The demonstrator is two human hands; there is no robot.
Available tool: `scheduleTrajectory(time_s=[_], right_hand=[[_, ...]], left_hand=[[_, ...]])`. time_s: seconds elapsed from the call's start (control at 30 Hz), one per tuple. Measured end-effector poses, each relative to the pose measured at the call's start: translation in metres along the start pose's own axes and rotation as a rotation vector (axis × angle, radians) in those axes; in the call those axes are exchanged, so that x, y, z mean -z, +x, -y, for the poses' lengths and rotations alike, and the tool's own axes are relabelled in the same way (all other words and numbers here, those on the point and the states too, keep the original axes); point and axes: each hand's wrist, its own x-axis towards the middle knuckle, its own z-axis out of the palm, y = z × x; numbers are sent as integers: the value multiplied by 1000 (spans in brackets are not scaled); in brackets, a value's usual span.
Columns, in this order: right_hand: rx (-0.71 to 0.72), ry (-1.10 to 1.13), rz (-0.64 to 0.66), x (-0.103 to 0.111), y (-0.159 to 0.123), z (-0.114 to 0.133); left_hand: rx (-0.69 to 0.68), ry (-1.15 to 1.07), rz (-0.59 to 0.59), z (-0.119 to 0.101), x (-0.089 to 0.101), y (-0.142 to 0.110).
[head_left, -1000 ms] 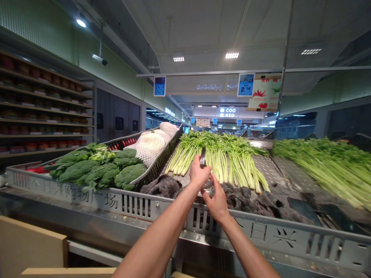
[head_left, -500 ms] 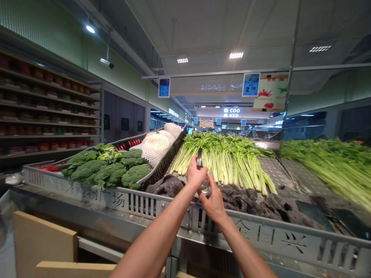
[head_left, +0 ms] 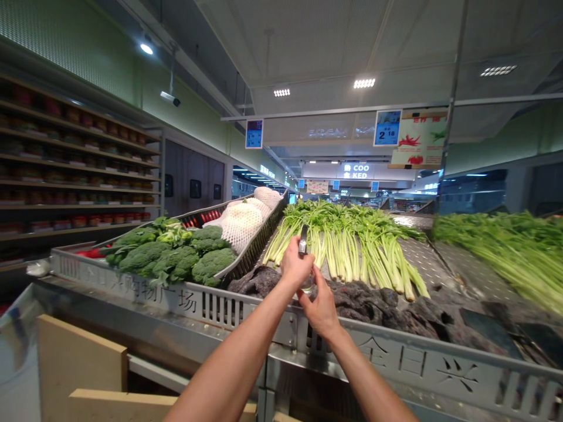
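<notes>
Both my arms reach out over the front rail of a produce stand. My left hand is closed round a dark slim object whose top sticks up above the fingers. Just below and to the right, my right hand has its fingers pinched on a small clear object between the two hands. The hands touch each other. They hang above dark crumpled cloth at the foot of a bed of long green-stalked vegetables.
Broccoli fills a slanted tray on the left, with white net-wrapped produce behind it. More green stalks lie at the right. Shelves line the left wall. A tan board stands at the lower left. Price signs hang overhead.
The whole view has slid to the right. My hands keep the same grip and stay together, drifting slightly left and down in the picture.
</notes>
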Motion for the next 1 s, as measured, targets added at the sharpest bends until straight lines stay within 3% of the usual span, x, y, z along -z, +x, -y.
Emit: scheduleTrajectory(time_s=[0.23,0.57,1.0], right_hand=[[2,-12,-2,-5,-2,0],[35,29,24,-9,-5,11],[31,23,16,-8,-11,12]], left_hand=[[73,29,-12,-2,6,-3],[8,58,-30,3,19,-9],[40,40,-36,7,17,-14]])
